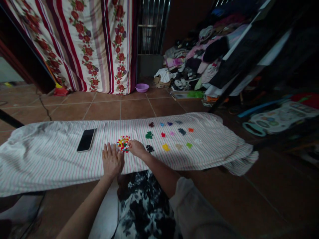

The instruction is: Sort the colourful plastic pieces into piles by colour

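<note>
A heap of small mixed-colour pieces (123, 142), mostly red, yellow and white, lies on the striped cloth (62, 162). My left hand (112, 160) rests flat on the cloth at the heap's near left side, fingers stretched out. At the heap's right edge, my right hand (136, 147) has its fingers pinched together; whatever they hold is too small to make out. To the right lie several single-colour piles, among them a black pile (150, 148), a dark green pile (149, 135), a yellow pile (165, 147) and a red pile (163, 134).
A phone (86, 140) lies on the cloth left of the heap. Beyond the table are a floral curtain (99, 43), a purple basin (142, 87) and a large mound of clothes (196, 59). A dark slanted post (239, 79) rises behind the table's right part.
</note>
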A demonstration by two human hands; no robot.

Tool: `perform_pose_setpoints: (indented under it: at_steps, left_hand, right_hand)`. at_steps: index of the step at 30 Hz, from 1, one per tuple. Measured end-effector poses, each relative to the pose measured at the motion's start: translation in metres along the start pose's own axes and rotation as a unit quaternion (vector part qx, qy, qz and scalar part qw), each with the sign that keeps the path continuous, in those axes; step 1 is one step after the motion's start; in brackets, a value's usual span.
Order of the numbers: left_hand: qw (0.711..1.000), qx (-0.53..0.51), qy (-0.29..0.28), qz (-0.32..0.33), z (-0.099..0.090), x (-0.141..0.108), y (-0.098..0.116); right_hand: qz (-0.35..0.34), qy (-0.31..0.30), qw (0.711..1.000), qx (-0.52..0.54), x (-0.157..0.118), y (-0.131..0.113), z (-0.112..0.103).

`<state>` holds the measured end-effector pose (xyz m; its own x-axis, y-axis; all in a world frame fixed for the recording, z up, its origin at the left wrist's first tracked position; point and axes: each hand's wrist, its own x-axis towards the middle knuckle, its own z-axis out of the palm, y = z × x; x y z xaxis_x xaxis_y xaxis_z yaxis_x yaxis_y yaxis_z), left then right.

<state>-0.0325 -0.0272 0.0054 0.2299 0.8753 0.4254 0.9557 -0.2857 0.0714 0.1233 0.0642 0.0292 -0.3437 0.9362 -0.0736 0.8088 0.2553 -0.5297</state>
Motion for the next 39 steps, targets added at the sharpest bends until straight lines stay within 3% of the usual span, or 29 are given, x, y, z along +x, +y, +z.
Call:
perform_pose_setpoints:
  at_steps: [1,3,7,11,14,19,26,31,39]
  left_hand:
    - [0.995,-0.003,0.062,-0.084,0.005,0.007,0.001]
    - [0.983,-0.009,0.098,-0.152,0.011,0.016,0.006]
    - [0.976,0.052,0.02,-0.21,0.012,0.02,0.016]
    - [0.972,0.101,-0.002,-0.212,0.007,0.021,0.018]
    - [0.971,0.122,-0.014,-0.205,0.003,0.022,0.019]
    - [0.968,0.146,-0.021,-0.204,0.001,0.023,0.023]
    - [0.969,0.145,-0.019,-0.2,0.0,0.024,0.024]
    - [0.966,0.131,-0.028,-0.219,-0.001,0.024,0.025]
    - [0.965,0.124,-0.057,-0.224,-0.004,0.026,0.026]
  right_hand:
    - [0.004,0.004,1.0,0.016,-0.001,0.001,-0.001]
    - [0.01,0.009,0.999,0.05,-0.003,0.003,-0.003]
    - [0.022,0.05,0.993,0.107,-0.007,0.012,-0.011]
    - [0.011,0.101,0.981,0.167,-0.017,0.037,-0.029]
    - [0.017,0.146,0.968,0.201,-0.028,0.072,-0.048]
    - [0.066,0.269,0.934,0.224,-0.056,0.152,-0.086]
    - [0.243,0.376,0.892,0.062,-0.12,0.251,-0.142]
    - [0.37,0.322,0.871,-0.013,-0.149,0.287,-0.154]
    - [0.399,0.26,0.878,-0.045,-0.149,0.302,-0.152]
